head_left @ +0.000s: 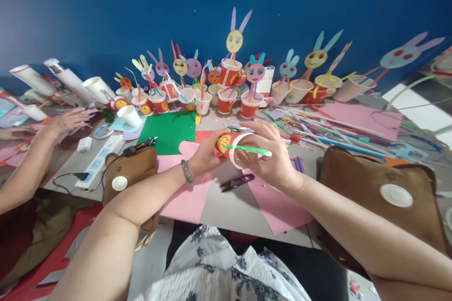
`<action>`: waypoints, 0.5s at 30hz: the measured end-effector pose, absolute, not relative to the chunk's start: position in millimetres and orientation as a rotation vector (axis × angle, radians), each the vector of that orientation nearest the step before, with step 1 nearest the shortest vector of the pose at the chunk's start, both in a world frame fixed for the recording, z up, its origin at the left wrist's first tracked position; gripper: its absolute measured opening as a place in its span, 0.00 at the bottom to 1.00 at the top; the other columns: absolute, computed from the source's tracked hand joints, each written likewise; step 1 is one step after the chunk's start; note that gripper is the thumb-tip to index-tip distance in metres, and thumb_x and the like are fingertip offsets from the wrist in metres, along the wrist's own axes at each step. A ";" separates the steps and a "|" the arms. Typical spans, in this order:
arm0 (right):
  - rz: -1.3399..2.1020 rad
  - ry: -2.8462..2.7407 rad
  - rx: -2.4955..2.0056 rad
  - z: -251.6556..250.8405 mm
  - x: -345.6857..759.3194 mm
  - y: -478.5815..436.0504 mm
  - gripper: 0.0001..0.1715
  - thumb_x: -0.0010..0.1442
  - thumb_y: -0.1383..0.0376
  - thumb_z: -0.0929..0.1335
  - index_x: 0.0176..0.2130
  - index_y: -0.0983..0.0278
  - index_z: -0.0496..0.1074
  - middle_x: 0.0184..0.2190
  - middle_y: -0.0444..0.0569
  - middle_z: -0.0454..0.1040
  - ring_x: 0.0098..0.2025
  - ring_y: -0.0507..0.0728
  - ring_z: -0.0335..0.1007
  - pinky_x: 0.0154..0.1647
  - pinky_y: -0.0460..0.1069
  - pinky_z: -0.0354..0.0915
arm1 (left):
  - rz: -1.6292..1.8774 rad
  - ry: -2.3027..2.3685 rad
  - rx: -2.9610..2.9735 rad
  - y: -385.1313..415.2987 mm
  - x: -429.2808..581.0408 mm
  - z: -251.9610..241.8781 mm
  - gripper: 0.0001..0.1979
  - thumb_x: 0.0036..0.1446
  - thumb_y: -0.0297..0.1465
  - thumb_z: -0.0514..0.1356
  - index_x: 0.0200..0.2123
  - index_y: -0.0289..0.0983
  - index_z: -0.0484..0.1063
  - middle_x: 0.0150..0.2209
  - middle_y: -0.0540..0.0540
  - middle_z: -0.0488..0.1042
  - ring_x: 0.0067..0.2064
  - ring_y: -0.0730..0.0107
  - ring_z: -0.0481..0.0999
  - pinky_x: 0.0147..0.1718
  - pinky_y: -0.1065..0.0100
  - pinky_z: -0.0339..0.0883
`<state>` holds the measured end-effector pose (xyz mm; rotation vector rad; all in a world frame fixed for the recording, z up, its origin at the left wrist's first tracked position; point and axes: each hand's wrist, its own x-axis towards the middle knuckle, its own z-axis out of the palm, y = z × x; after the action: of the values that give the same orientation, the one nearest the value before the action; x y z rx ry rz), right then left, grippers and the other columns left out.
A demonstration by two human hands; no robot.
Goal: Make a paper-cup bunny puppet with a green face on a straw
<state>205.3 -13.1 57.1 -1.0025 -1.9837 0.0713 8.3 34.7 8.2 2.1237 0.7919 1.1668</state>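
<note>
My left hand [205, 153] is closed round the base end of a red paper cup [223, 143] with a yellow emblem, which lies tilted on its side in the air above the table. The cup's white rim points to the right. My right hand [270, 153] grips it at the rim, its fingers curled over the mouth; the fingertips inside are partly hidden. A light green strip [245, 149], like a straw or pipe cleaner, crosses the rim and ends near my right palm. Below the hands, black thread snips [238, 182] lie on the table beside pink paper [187, 193].
Finished paper cups with rabbit-head figures [254, 73] line the blue wall. Coloured strips [328, 129] are heaped at right. Brown cushions [374, 197] lie on both sides. Green paper [165, 131] and a power strip [100, 160] lie left, near another person's hand [68, 124].
</note>
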 end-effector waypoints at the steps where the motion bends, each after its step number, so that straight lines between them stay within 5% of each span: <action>1: 0.057 -2.005 -1.018 57.1 205.7 -12.9 0.10 0.63 0.56 0.69 0.38 0.58 0.77 0.54 0.54 0.75 0.55 0.66 0.69 0.56 0.64 0.62 | 1.154 0.783 2.105 33.4 9.2 8.2 0.30 0.51 0.36 0.70 0.55 0.39 0.66 0.52 0.38 0.75 0.51 0.56 0.78 0.50 0.55 0.72; 11: -0.042 -2.056 -1.091 61.1 207.9 -13.0 0.12 0.66 0.58 0.67 0.41 0.56 0.81 0.53 0.50 0.77 0.50 0.64 0.70 0.54 0.62 0.59 | 0.993 0.658 1.601 34.0 13.2 6.9 0.38 0.41 0.38 0.76 0.55 0.40 0.67 0.53 0.38 0.76 0.50 0.57 0.79 0.47 0.58 0.74; 15: -0.022 -2.041 -1.120 60.6 210.8 -9.7 0.15 0.68 0.57 0.64 0.42 0.57 0.80 0.51 0.50 0.78 0.48 0.62 0.71 0.55 0.61 0.58 | 0.869 0.700 1.315 31.0 12.2 14.4 0.27 0.43 0.36 0.75 0.46 0.37 0.73 0.44 0.42 0.79 0.42 0.63 0.80 0.44 0.61 0.74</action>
<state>210.8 -9.7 60.6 -1.1196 -2.0410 -0.0216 12.2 31.0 14.4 1.3151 0.6997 0.8688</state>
